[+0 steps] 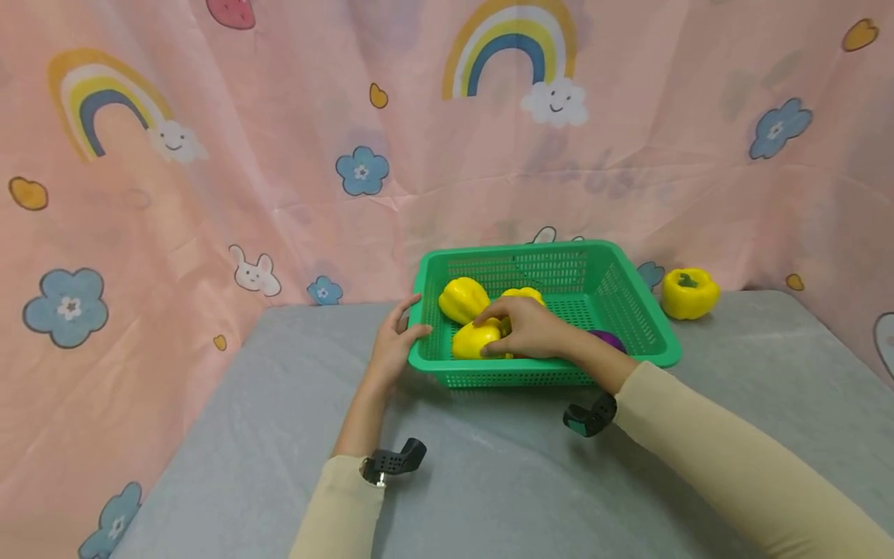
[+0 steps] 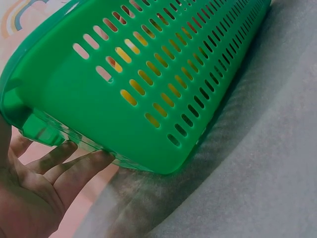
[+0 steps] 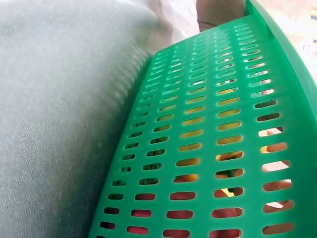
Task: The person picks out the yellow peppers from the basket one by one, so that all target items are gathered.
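Observation:
A green slotted basket (image 1: pixel 538 376) stands on the grey cloth. My left hand (image 1: pixel 393 345) holds its left side, thumb over the rim; in the left wrist view the fingers (image 2: pixel 81 173) lie against the outer wall. Inside the basket my right hand (image 1: pixel 534 330) holds a yellow bell pepper (image 1: pixel 472 340) near the front left corner, with thumb and fingers on it. Behind it sits another yellow bell pepper (image 1: pixel 464 300). A further yellow pepper (image 1: pixel 524 293) is partly covered by the right hand. A purple, smooth thing (image 1: pixel 609 339) shows beneath the right forearm, its kind unclear.
One yellow bell pepper (image 1: pixel 689 294) stands outside the basket, to its right, near the back edge of the table. The grey cloth (image 1: pixel 482 466) covers the tabletop. A pink patterned curtain (image 1: pixel 293 140) hangs behind and at the sides.

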Demonstrator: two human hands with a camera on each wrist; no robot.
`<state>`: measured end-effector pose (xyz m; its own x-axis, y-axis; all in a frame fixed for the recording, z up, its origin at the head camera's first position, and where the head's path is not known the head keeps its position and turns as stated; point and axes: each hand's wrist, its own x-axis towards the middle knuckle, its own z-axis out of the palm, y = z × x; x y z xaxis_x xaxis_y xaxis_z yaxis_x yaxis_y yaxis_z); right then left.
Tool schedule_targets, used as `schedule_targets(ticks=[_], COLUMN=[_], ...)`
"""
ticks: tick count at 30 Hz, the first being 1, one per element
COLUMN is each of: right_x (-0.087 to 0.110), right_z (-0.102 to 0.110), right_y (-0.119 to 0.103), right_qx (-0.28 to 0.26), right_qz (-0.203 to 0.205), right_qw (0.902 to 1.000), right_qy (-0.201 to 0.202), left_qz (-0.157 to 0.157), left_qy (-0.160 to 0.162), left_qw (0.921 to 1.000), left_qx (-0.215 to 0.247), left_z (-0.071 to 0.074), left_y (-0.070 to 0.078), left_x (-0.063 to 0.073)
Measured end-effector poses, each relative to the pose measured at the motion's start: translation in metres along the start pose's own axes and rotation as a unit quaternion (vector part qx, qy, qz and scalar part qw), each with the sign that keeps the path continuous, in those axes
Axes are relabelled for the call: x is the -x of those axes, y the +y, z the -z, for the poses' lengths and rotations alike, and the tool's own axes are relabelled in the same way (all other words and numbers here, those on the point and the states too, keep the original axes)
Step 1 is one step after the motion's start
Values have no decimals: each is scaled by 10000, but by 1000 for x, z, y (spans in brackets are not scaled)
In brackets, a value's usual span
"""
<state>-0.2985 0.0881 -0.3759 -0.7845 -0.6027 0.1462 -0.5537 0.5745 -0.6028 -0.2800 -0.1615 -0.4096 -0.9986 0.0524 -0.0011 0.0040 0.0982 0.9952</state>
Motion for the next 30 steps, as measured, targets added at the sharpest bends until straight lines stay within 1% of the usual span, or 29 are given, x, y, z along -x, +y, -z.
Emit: schedule_targets(ticks=[3, 5, 8, 10, 12, 16, 22, 26, 28, 30], right_x=[-1, -1, -1, 0, 1, 5, 18, 30, 37, 45], right_z=[-2, -1, 4, 9, 14, 25, 37, 48, 55, 62], right_y=[0, 0, 0, 1, 1, 2, 3, 1, 0, -1], right_qx=[163, 175, 61, -133, -335, -656, -627, -691, -610, -396], right_qz=[143, 105, -178, -429, -593, -682, -717, -588, -487, -400], right_qw=[9997, 9997, 9989, 9968, 9941, 9903, 9890, 9869, 9862, 9861], right_qy=[61, 157, 426, 658, 844, 1017, 1134, 1337, 1463, 1565], left_qz=[33, 38, 25, 28, 42, 65, 1, -12, -4, 29], left_qy=[14, -10, -57, -61, -46, -13, -4, -4, -16, -24], left_qw=[10000, 10000, 10000, 10000, 10000, 10000, 10000, 10000, 10000, 10000], left_qx=[-28, -24, 11, 35, 40, 26, 60, 2, -36, -59], left_z=[2, 3, 2, 2, 1, 1, 0, 0, 1, 1], left_y=[0, 0, -1, -1, -1, -1, -1, -1, -2, -2], left_x=[0, 0, 0, -1, -1, -1, -1, -1, -2, -2])
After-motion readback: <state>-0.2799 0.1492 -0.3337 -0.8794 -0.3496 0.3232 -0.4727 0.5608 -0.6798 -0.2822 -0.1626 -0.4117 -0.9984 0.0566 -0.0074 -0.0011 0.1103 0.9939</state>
